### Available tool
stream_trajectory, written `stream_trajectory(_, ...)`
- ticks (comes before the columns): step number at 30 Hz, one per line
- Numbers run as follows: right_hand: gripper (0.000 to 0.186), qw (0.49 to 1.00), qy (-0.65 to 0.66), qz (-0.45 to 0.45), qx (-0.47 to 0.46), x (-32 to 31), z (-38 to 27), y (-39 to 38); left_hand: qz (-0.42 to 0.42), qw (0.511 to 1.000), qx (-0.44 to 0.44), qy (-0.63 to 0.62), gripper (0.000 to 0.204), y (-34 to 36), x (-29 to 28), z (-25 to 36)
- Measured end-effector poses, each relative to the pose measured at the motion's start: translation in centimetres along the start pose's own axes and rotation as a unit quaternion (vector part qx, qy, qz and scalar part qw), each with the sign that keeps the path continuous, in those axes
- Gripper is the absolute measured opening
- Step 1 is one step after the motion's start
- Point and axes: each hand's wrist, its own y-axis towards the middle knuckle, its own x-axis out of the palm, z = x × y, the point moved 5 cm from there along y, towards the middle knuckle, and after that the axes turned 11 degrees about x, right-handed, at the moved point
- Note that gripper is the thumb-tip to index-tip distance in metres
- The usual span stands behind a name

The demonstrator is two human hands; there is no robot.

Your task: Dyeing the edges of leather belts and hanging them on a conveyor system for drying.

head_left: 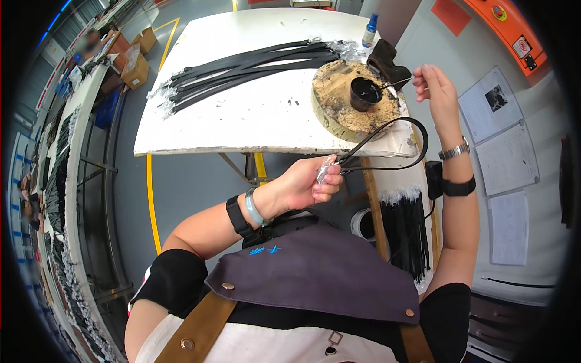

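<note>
My left hand (pixel 302 184) is closed around the plastic-wrapped end of a black strap (pixel 426 144), which bends into a loop out to the right. Above and beyond it, my right hand (pixel 439 94) pinches a thin stick-like tool (pixel 400 82). The tool points left toward a small black cup (pixel 359 104) of dark liquid; whether its tip touches the cup cannot be made out. That cup stands on a round, stained wooden block (pixel 330 112) at the table's right end. Dark crumpled cloth (pixel 384 57) lies behind the tool.
A bundle of black straps with plastic-wrapped ends (pixel 248 69) lies across the white table (pixel 212 133). A blue bottle (pixel 370 33) stands at the far right corner. More black straps (pixel 404 233) hang below, right of a wooden bar (pixel 373 209). Cardboard boxes (pixel 136 69) sit far left.
</note>
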Motion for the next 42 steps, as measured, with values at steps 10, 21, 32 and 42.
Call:
stream_trajectory(10,0.017,0.926,-0.266,0.176,-0.204,0.3,-4.3,-5.3,-0.005,1.000,-0.005,-0.013,0.036,-0.6,-0.3,0.5)
stream_trajectory(21,0.011,0.871,-0.423,-0.073,-0.239,3.3,-3.2,-14.5,-0.044,0.996,-0.062,0.038,0.038,0.5,2.9,0.9)
stream_trajectory(32,0.010,0.951,-0.298,-0.086,-0.002,0.4,-3.8,-16.4,-0.107,0.959,-0.026,0.261,0.041,2.3,5.2,2.0)
stream_trajectory(42,0.011,0.957,-0.285,-0.046,0.028,-0.2,-4.7,-17.9,-0.162,0.958,-0.068,0.228,0.040,2.7,6.2,2.0)
